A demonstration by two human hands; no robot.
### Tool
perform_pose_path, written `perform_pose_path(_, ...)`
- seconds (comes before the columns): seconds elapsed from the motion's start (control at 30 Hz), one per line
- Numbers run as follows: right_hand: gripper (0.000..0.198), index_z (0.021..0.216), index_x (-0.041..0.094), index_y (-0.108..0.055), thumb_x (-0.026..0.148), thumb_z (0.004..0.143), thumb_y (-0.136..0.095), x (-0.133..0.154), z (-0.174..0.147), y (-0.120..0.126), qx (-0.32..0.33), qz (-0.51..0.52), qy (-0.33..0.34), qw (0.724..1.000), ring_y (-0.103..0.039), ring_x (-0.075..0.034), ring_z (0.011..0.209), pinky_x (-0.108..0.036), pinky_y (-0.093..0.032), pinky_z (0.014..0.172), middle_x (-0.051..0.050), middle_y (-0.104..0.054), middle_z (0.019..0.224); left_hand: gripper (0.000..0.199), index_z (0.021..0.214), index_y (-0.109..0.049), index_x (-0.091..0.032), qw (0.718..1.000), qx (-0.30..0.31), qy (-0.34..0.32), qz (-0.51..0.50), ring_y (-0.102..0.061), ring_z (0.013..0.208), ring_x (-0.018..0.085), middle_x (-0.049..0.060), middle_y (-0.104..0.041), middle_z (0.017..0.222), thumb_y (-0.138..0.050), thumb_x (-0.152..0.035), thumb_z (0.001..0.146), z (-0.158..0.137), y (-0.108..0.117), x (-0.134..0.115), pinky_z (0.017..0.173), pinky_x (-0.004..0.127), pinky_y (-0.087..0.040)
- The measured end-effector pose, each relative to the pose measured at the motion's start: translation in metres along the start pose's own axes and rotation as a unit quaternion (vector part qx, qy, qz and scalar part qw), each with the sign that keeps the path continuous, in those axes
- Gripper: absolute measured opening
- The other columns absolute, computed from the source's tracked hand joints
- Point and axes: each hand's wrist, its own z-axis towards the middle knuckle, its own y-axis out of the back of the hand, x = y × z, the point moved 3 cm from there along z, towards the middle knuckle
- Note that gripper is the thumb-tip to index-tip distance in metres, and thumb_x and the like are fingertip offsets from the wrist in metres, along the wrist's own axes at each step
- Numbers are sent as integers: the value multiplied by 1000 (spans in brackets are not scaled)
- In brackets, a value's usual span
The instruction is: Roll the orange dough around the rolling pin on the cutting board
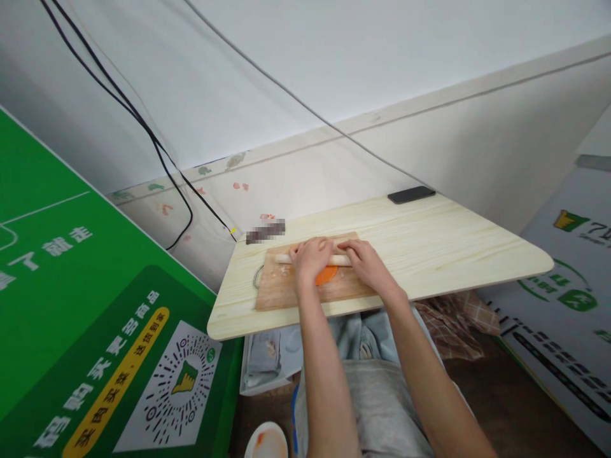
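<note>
A pale wooden rolling pin (340, 260) lies crosswise over a flat orange piece of dough (327, 275). My left hand (311, 256) is closed over the pin's left part, whose end sticks out beyond it. Around the right part my right hand (366, 261) has its fingers curled. Both hands hide much of the pin and the far part of the dough. Beneath them is a wooden cutting board (277, 292) with a metal handle at its left side and traces of white flour.
The board rests on a light wood-grain table (458, 248). A black phone (411, 194) lies at the back edge, and a pixelated dark object (265, 231) at the back left. Cables (162, 149) hang along the wall. Below stand an open box (267, 381) and a stained white bowl (268, 443).
</note>
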Motion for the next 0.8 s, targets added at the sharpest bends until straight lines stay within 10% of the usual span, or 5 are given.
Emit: perform_pose_path(0.8,36,127,23,-74,40,108,-49,7,-4,3,-18,4,-15,1000,-68,-31,121,-48,-51,110,-13,-77,126,39,139,-71,-36,998,-32,-56,19,-56,140,29,2,-68,152,-47,-47,110,-33,-3,18,124,53,-33)
